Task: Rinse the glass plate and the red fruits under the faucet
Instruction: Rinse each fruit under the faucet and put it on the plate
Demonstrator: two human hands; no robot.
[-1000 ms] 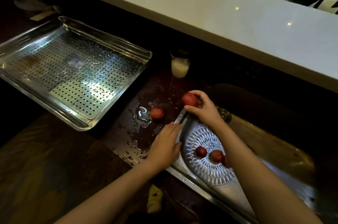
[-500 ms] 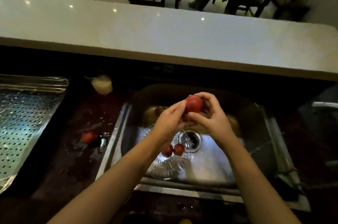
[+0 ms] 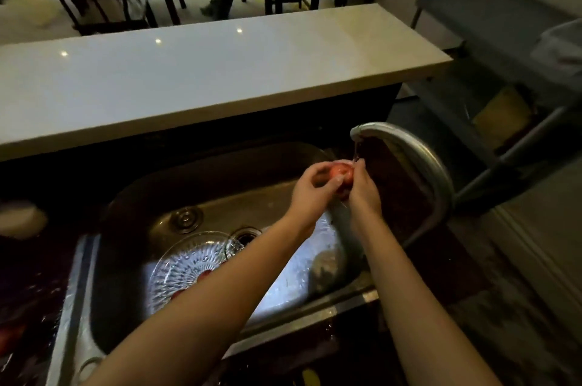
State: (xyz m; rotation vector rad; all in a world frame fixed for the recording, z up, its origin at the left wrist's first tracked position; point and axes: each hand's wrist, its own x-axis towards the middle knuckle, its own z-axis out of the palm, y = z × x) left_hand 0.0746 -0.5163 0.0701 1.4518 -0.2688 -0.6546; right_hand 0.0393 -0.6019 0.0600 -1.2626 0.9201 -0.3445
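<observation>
Red fruit (image 3: 341, 173) is cupped between both hands right beneath the faucet (image 3: 419, 158) spout, raised above the sink (image 3: 220, 174) so that the thin stream lands on it and drains into the basin. The left hand (image 3: 310, 188) curls fingers and thumb round its near side, and the right hand (image 3: 362, 192) wraps the far side, likely to rub it clean. Below and to the left, well apart from the hands, the glass plate (image 3: 185, 262) lies on the sink floor, waiting its turn.
</observation>
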